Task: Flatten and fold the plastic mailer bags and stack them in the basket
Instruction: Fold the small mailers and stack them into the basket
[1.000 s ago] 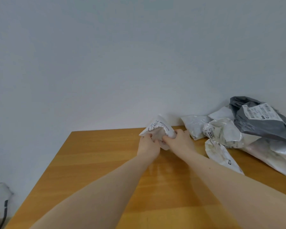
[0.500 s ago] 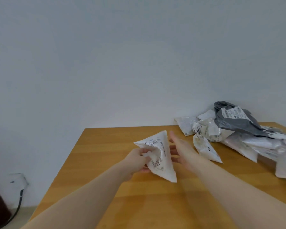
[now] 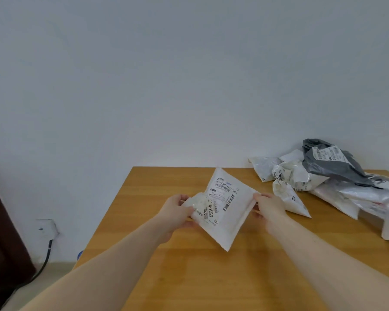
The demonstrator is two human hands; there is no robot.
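A white plastic mailer bag point(image 3: 225, 207) with a printed shipping label is stretched out above the wooden table point(image 3: 189, 265). My left hand point(image 3: 177, 209) pinches its crumpled left corner. My right hand point(image 3: 267, 205) grips its right edge. The bag hangs tilted, one corner pointing down toward the table. A heap of crumpled mailer bags point(image 3: 337, 187) lies at the table's far right, white ones below and a dark grey one point(image 3: 332, 162) on top. No basket is in view.
A pale wall rises right behind the table. On the left, a wall socket point(image 3: 46, 227) with a black cable point(image 3: 43, 263) sits low, beside a dark door edge point(image 3: 0, 243). The table's left edge runs diagonally toward me.
The bag was bunched between both hands, then held by the left hand alone as a folded triangle. Now both hands hold it and have pulled it open and flat.
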